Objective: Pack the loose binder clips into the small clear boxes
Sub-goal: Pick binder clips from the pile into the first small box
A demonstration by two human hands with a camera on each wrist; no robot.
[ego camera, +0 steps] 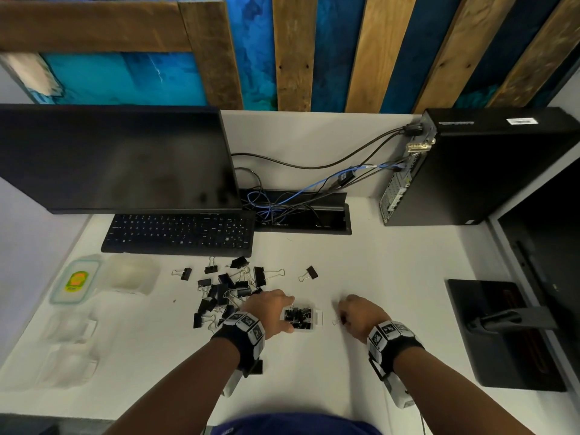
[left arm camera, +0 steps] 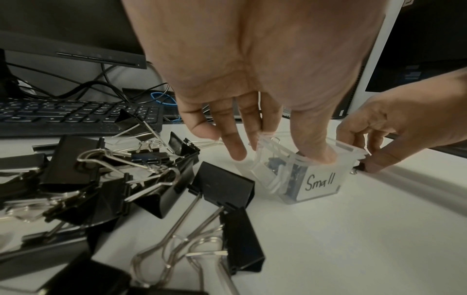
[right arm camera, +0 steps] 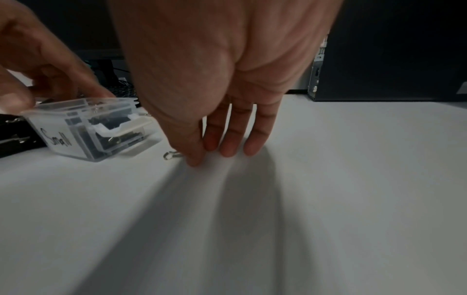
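Gripping the clear box (ego camera: 302,318) rim — left hand (ego camera: 272,312); right hand (ego camera: 361,315) pinches a small clip (right arm camera: 172,154) beside it.

Bare desk (ego camera: 392,277) right of the box (ego camera: 317,318); clip pile (ego camera: 226,293) crowding its left

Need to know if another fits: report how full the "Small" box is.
Nearly full: black clips fill the open box almost to its rim.
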